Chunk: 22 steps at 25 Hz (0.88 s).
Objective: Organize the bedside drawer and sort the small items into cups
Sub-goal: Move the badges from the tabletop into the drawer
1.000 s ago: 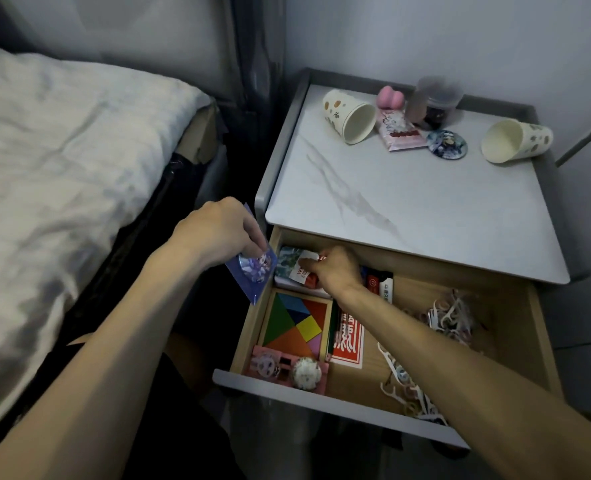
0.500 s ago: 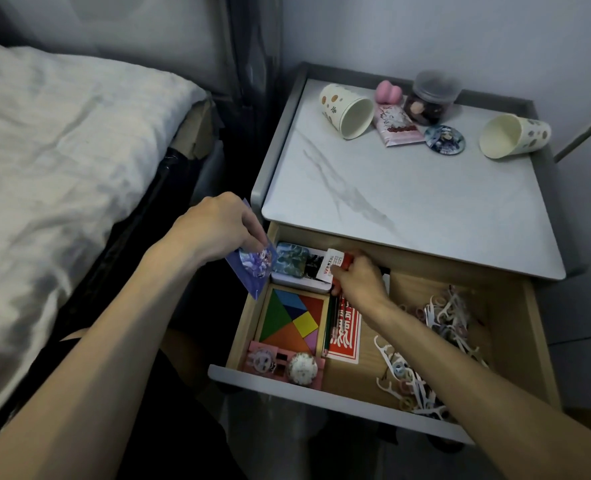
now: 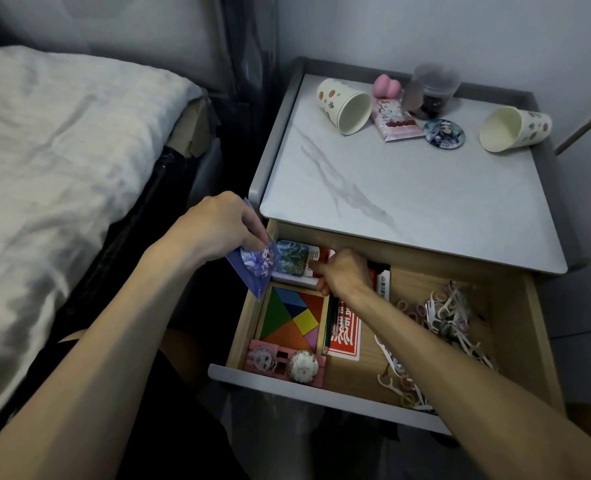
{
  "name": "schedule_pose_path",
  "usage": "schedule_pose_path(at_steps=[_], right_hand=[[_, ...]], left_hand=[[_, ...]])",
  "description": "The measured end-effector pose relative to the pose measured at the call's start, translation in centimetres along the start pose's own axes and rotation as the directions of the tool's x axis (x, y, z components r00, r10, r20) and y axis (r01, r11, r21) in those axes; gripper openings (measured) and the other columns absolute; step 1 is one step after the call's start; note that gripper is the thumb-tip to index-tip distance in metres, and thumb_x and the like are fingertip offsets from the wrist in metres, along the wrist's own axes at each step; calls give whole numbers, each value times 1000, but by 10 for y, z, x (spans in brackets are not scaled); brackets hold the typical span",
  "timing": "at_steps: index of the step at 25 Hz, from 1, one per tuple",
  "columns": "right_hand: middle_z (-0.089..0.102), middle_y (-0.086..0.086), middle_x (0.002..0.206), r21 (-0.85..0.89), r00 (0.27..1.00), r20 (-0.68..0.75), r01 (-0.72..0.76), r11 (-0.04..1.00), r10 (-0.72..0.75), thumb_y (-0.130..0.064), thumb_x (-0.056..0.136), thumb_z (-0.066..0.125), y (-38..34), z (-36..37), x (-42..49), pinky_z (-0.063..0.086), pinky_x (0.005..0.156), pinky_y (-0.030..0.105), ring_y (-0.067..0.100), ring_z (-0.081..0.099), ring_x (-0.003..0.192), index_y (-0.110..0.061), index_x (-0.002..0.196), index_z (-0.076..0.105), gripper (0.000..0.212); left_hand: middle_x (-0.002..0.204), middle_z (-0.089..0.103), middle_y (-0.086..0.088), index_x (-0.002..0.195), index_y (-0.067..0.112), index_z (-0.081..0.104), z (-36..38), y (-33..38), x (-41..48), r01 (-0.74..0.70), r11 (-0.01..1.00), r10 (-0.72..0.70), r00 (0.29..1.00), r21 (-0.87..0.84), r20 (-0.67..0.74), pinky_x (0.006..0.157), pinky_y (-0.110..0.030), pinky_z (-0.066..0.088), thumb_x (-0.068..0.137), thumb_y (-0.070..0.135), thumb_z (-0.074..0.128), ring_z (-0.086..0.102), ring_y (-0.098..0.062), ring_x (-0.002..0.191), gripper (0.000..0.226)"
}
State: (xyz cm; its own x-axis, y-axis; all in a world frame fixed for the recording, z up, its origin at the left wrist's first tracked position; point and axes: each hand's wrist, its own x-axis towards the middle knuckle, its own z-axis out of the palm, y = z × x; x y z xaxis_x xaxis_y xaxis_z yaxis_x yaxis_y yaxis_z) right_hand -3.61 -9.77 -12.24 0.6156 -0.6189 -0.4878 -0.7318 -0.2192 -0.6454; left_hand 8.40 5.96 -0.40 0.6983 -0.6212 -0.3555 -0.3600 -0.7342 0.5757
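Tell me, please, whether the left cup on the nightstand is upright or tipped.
Tipped: the cup lies on its side on the nightstand, its open mouth showing an empty inside.

The room is dim, with a cool grey light that seems to come from above. The marble top of the nightstand (image 3: pixel 425 202) is the brightest place, and after it the white sheet (image 3: pixel 62 168). The gap between them is almost black. The top throws a soft shadow over the back of the drawer (image 3: pixel 425 271). The plastic jar (image 3: pixel 429 91) looks smeared (motion blur, I think). The blue packet (image 3: pixel 252 271) in the left hand (image 3: pixel 218 230) carries a small glint. Straight edges bend near the borders, and fine detail is soft.
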Motion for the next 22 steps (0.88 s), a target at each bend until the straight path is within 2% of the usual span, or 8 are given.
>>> schedule_pose_path(at_steps=[3, 6, 9, 13, 15, 18, 20, 22], right_hand=[[55, -4, 37, -36, 998, -7, 61, 997, -62, -29, 94, 66, 2, 3, -2, 40, 38, 11, 2, 53, 33, -4, 62, 66, 40], [61, 2, 48, -177, 985, -61, 147, 973, -160, -36, 90, 70, 3, 3, -8, 53, 49, 25, 14, 62, 44, -5, 60, 64, 44], [57, -1, 55, -258, 958, -120, 223, 940, -261, -38, 94, 64, 3, -6, -29, 39, 45, 26, 13, 57, 49, -12, 67, 57, 39], [69, -2, 79, 295, 928, 61, 336, 895, -368, -41, 99, 53, 4, -35, -71, 44, 59, 26, 7, 55, 57, -23, 98, 67, 23], [69, 2, 84, 430, 902, 156, 305, 850, -403, -31, 96, 60, -2, -49, -85, 41, 55, 16, -1, 53, 55, -19, 100, 68, 15], [68, 1, 80, 566, 925, 151, 209, 798, -350, -16, 94, 64, -3, -59, -94, 37, 48, 11, -1, 51, 49, -7, 99, 65, 10], [63, 2, 75, 683, 955, 101, 136, 718, -277, -18, 96, 62, 4, -62, -97, 33, 46, 14, 4, 42, 49, -5, 104, 64, 15], [59, 4, 74, 770, 967, 87, 87, 633, -239, -20, 96, 61, 10, -65, -101, 34, 45, 16, 8, 43, 52, -6, 110, 63, 19]], left_hand=[[81, 73, 9, 74, 28, 78, 1, 1, 1, -22, 1000, 22, 1000, -16, 9, 82, -31, 54, 78, 16, 80, 66, -6, 84, 12], [83, 71, 9, 79, 24, 78, 1, 2, 1, -68, 997, 69, 997, -48, 34, 74, -23, 50, 81, 10, 75, 64, -6, 85, 14], [85, 63, 13, 81, 23, 70, 2, 5, -1, -151, 987, 157, 983, -62, 98, 64, -19, 41, 81, 8, 76, 57, -5, 79, 17], [88, 62, 4, 94, 23, 50, 7, 9, -4, -256, 964, 267, 930, -77, 254, 60, -20, 42, 78, 8, 79, 55, -11, 74, 36], [93, 68, 0, 107, 25, 48, 11, 17, -9, -241, 940, 311, 898, -242, 312, 62, -25, 52, 78, 3, 79, 66, -16, 78, 47], [101, 70, -11, 127, 32, 48, 15, 28, -16, -202, 866, 293, 946, -457, 138, 73, -37, 61, 70, 12, 85, 72, -20, 89, 70], [96, 72, -13, 124, 27, 55, 17, 31, -18, -132, 814, 173, 985, -566, 19, 78, -43, 60, 60, 25, 85, 73, -22, 87, 71], [93, 75, -13, 113, 14, 63, 23, 33, -18, -61, 775, 151, 984, -629, 90, 76, -40, 61, 61, 23, 84, 74, -23, 84, 57]])
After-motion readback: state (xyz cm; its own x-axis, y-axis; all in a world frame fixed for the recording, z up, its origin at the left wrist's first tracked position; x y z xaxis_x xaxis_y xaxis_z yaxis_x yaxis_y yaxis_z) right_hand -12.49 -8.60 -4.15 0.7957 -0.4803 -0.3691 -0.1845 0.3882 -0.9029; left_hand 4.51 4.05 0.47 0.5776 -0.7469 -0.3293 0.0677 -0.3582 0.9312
